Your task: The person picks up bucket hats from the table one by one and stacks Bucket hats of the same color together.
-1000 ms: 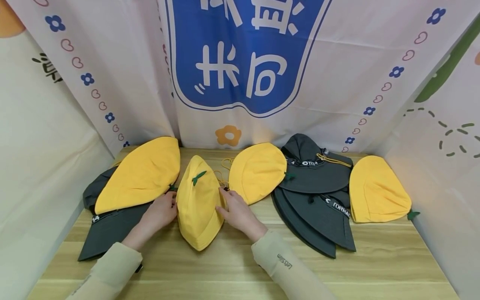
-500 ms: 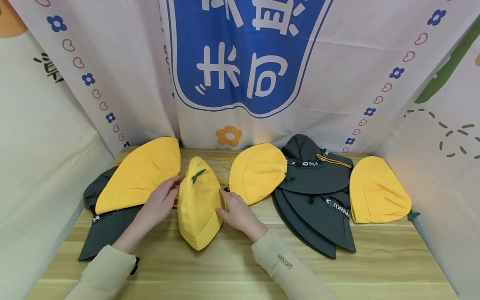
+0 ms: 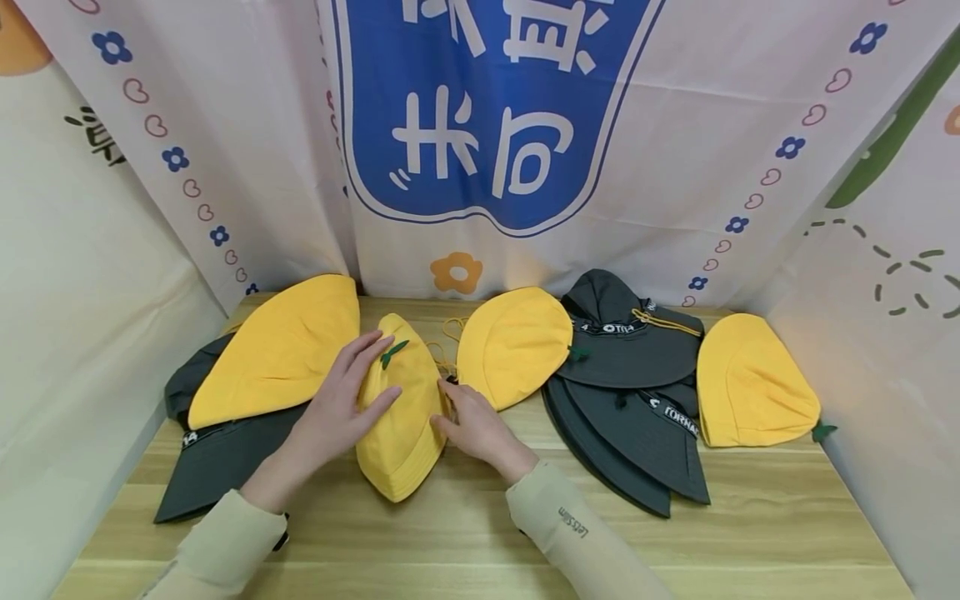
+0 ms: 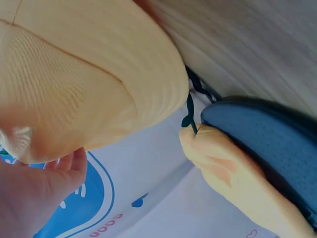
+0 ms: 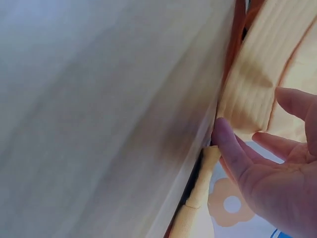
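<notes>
A yellow bucket hat [image 3: 405, 417] with a green leaf sprout on its crown stands folded at the centre left of the wooden table. My left hand [image 3: 341, 408] lies against its left side, fingers extended near the sprout and thumb over the crown. In the left wrist view, the fingers of the left hand [image 4: 49, 183] touch the yellow cloth. My right hand [image 3: 480, 425] rests at the right edge of the brim, fingers loosely bent. The right wrist view has the fingertips of the right hand [image 5: 277, 163] right at the ribbed brim, thumb apart.
At the left, a larger yellow hat [image 3: 285, 350] lies over a dark grey hat [image 3: 225, 467]. Right of centre is another yellow hat [image 3: 517, 342], beside a stack of dark grey hats [image 3: 630, 400]. One more yellow hat [image 3: 757, 383] lies far right. A printed curtain [image 3: 675, 167] hangs behind.
My left hand has let go of the hat's lower left edge, moved up and spread its fingers, and come onto the hat's upper left side. The right hand has stayed in place.
</notes>
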`<action>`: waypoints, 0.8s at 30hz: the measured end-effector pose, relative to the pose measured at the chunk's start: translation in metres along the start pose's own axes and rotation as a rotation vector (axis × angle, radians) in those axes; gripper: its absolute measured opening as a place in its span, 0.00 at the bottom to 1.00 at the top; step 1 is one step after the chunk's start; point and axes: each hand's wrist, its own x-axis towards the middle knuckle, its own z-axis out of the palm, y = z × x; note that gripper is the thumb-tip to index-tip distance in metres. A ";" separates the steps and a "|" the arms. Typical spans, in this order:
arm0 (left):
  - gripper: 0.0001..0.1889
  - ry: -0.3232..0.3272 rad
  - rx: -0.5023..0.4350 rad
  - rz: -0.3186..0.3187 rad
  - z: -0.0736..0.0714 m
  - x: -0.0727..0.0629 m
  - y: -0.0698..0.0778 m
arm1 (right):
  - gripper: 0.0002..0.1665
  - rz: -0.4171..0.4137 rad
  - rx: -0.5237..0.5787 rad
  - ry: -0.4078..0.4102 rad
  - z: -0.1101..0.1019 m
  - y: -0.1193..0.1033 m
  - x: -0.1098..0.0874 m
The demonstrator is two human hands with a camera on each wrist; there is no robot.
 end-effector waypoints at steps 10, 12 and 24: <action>0.32 0.014 0.038 -0.010 0.006 -0.001 0.000 | 0.31 0.055 0.129 0.093 -0.024 0.006 0.001; 0.32 0.019 0.045 -0.017 0.008 0.000 0.000 | 0.30 0.080 0.116 0.143 -0.031 0.010 -0.001; 0.32 0.032 0.065 -0.010 0.013 0.004 0.004 | 0.29 0.287 -0.058 0.437 -0.087 0.050 -0.009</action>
